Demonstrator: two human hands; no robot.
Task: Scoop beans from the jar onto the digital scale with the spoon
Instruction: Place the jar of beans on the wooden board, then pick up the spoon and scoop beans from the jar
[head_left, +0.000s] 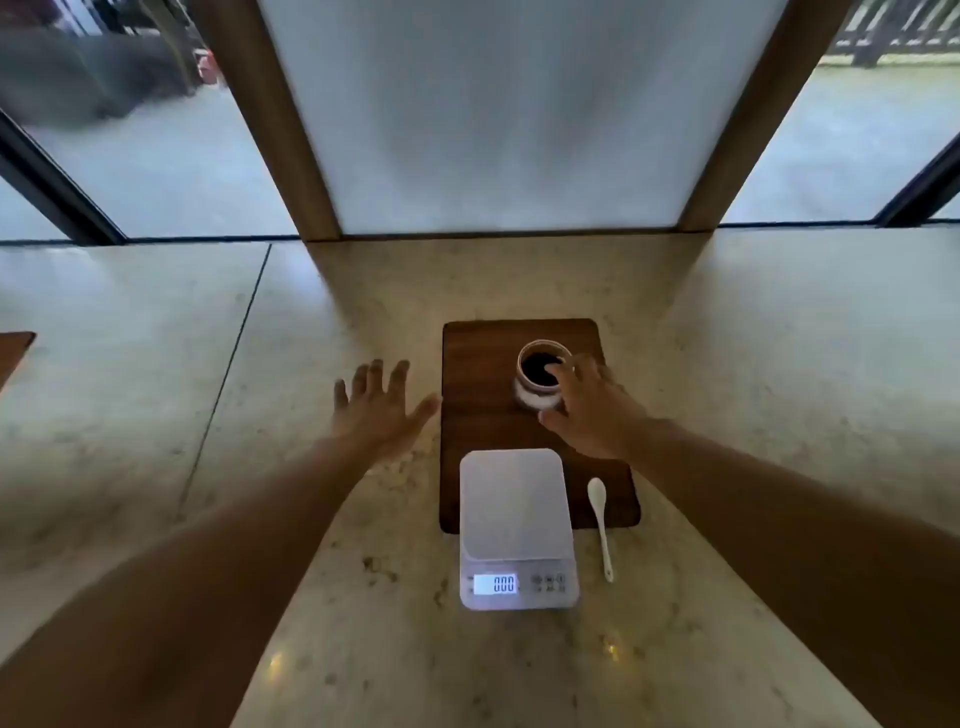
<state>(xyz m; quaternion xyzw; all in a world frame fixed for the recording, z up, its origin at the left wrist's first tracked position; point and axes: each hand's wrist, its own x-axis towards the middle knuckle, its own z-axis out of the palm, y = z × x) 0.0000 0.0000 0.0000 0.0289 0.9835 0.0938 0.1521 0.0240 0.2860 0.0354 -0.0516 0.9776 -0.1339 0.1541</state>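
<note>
A small open jar (536, 371) with dark beans inside stands on a dark wooden board (478, 410). My right hand (587, 405) wraps around the jar's right side, thumb low and fingers at the rim. My left hand (376, 402) hovers flat with fingers spread, left of the board, holding nothing. A white digital scale (514, 525) sits at the board's near edge; its platform is bare and its display reads 0.00. A white spoon (601, 525) lies to the right of the scale, bowl away from me, untouched.
The board rests on a pale speckled stone counter (363, 597). A frosted panel between two wooden posts (509, 130) rises at the counter's far edge. A brown corner of another board (13, 348) shows at far left.
</note>
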